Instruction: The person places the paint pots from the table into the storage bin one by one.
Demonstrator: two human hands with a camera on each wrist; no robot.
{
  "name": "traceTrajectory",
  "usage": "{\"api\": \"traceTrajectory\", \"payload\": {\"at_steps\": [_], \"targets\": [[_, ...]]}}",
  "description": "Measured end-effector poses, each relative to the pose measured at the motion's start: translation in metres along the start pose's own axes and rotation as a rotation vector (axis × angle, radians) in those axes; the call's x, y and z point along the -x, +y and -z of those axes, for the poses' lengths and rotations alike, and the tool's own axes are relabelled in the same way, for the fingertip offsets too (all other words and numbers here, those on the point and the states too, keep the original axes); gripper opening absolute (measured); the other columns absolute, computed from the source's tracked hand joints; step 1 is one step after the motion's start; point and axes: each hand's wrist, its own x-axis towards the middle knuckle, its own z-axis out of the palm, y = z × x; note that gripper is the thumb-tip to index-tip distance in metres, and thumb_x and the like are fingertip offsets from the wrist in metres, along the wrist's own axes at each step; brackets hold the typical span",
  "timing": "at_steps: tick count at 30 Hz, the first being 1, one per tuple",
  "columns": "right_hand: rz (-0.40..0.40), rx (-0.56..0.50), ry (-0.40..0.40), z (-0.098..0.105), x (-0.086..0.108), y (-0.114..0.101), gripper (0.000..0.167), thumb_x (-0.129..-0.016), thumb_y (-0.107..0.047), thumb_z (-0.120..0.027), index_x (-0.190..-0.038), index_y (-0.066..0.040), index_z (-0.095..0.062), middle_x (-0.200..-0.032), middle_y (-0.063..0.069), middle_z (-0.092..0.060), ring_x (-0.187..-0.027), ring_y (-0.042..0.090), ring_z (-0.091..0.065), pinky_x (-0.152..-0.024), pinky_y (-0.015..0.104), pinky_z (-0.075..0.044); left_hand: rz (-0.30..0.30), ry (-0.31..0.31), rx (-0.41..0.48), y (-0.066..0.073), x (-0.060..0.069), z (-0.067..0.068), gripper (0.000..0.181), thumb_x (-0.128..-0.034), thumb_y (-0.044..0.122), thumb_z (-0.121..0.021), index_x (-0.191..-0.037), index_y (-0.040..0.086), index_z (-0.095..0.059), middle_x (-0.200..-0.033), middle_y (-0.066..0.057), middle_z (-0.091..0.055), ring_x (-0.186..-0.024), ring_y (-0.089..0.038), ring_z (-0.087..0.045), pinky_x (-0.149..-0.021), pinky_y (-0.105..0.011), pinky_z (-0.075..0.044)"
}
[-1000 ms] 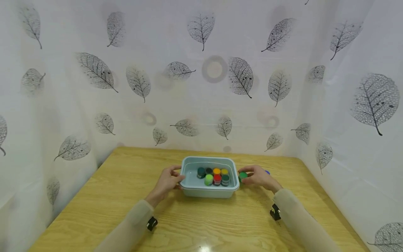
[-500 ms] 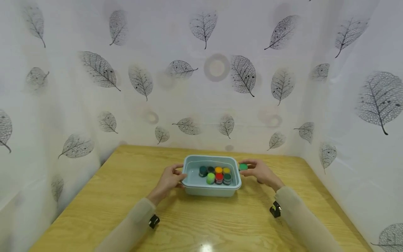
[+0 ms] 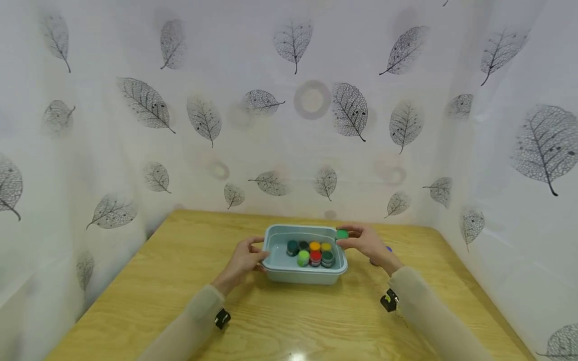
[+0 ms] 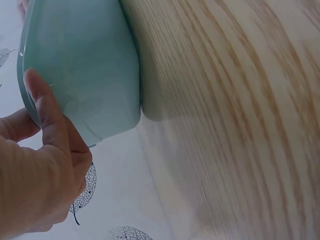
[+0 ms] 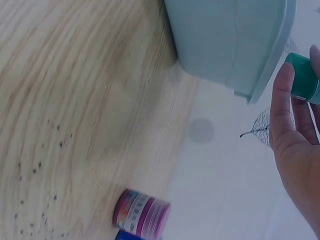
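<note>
A pale blue-green plastic tub (image 3: pixel 298 277) stands on the wooden table, holding several small paint jars, among them a lime one (image 3: pixel 303 258), a red one (image 3: pixel 315 258) and an orange one (image 3: pixel 314 246). My left hand (image 3: pixel 244 259) grips the tub's left rim between thumb and fingers; the left wrist view shows the fingers against the tub's outer wall (image 4: pixel 95 65). My right hand (image 3: pixel 365 243) pinches a green-lidded paint jar (image 5: pixel 303 77) just above the tub's right rim. In the right wrist view that jar is lifted clear of the table.
On the table right of the tub stands a magenta paint jar (image 5: pixel 141 214), beside a blue-lidded jar (image 5: pixel 128 236) mostly cut off by the frame. A white curtain with leaf prints (image 3: pixel 289 125) surrounds the table (image 3: pixel 203 225) at the back and sides.
My right hand has raised the green-lidded jar off the table beside the tub and moved it up and left to the right rim. The left hand keeps hold of the tub.
</note>
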Motion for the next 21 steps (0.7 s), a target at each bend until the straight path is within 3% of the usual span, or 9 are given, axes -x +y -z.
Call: {"api": "traceTrajectory", "payload": {"at_steps": [7,11,17,21], "targets": [[0.048,-0.026,-0.047,-0.022,-0.005,-0.007,0.053,-0.085,-0.018,-0.077,-0.13,0.002,-0.059,-0.102,0.009,-0.067,-0.088,0.017,-0.062,-0.08,0.037,-0.06,0.009,0.002,0.005,0.002,0.003,-0.001,0.049,-0.0877,-0.006,-0.066,-0.135,-0.005,-0.051,-0.082,-0.011,-0.055,-0.056,-0.018,-0.06,-0.054,-0.036,-0.061],[0.054,-0.012,-0.065,-0.035,-0.008,-0.011,0.052,-0.083,-0.018,-0.079,-0.128,0.001,-0.061,-0.104,0.009,-0.067,-0.091,0.02,-0.06,-0.081,0.038,-0.059,0.015,0.005,0.005,0.001,0.004,-0.001,0.05,-0.088,-0.005,-0.065,-0.136,-0.005,-0.05,-0.081,-0.011,-0.055,-0.056,-0.017,-0.06,-0.055,-0.037,-0.061],[0.073,0.026,-0.084,-0.051,-0.014,-0.016,0.049,-0.082,-0.019,-0.08,-0.126,-0.001,-0.063,-0.111,0.01,-0.069,-0.094,0.016,-0.061,-0.077,0.028,-0.057,0.01,0.005,0.009,0.0,0.002,-0.001,0.051,-0.0879,-0.005,-0.065,-0.136,-0.005,-0.049,-0.082,-0.011,-0.055,-0.057,-0.017,-0.061,-0.054,-0.033,-0.061],[0.092,0.059,-0.102,-0.059,-0.015,-0.02,0.048,-0.084,-0.019,-0.078,-0.125,-0.001,-0.063,-0.112,0.011,-0.069,-0.096,0.016,-0.063,-0.077,0.029,-0.058,0.007,0.002,0.0,0.0,0.003,-0.001,0.051,-0.0881,-0.005,-0.066,-0.137,-0.005,-0.049,-0.082,-0.011,-0.055,-0.057,-0.017,-0.061,-0.054,-0.033,-0.061]]}}
